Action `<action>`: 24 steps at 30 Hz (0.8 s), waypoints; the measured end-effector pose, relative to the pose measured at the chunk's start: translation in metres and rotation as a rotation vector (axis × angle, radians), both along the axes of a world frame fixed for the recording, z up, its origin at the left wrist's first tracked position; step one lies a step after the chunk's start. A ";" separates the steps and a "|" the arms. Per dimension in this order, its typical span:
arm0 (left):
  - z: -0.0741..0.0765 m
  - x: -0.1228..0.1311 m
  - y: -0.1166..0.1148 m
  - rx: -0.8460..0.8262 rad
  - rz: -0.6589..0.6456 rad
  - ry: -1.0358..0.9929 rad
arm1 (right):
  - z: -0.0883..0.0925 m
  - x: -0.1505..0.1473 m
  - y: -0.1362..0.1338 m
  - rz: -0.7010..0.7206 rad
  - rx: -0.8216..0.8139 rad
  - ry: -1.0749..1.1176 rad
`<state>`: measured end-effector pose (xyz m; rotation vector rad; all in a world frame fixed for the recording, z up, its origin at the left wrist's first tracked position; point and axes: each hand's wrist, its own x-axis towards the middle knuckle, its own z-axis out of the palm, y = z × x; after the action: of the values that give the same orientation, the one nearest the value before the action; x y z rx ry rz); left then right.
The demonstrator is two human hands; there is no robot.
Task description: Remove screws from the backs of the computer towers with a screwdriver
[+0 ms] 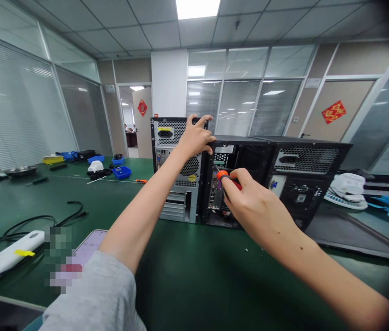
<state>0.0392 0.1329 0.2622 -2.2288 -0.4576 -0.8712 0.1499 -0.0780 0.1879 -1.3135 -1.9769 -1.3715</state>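
Three black computer cases stand side by side, rear panels facing me: the left case (177,193), the middle case (245,158) and the right case (304,184). My left hand (196,138) rests at the left case's upper right edge, fingers spread, holding nothing. In my right hand (245,188) is a screwdriver (222,174) with a red and black handle. Its shaft points up and left to the edge between the left and middle cases; whether the tip touches a screw is too small to tell.
On the green table (180,266) lie a white power strip (11,257), black cables (42,218), a phone (89,248) and another screwdriver (141,181). Blue trays (121,173) stand at the back left. White and blue items (349,188) sit at the right.
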 end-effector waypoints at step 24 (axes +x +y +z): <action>0.000 -0.002 -0.002 0.015 0.052 0.020 | -0.001 -0.010 0.004 -0.215 0.314 -0.033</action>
<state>0.0371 0.1304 0.2619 -2.1998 -0.4955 -0.8216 0.1400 -0.0744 0.1871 -1.3875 -1.5910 -1.7303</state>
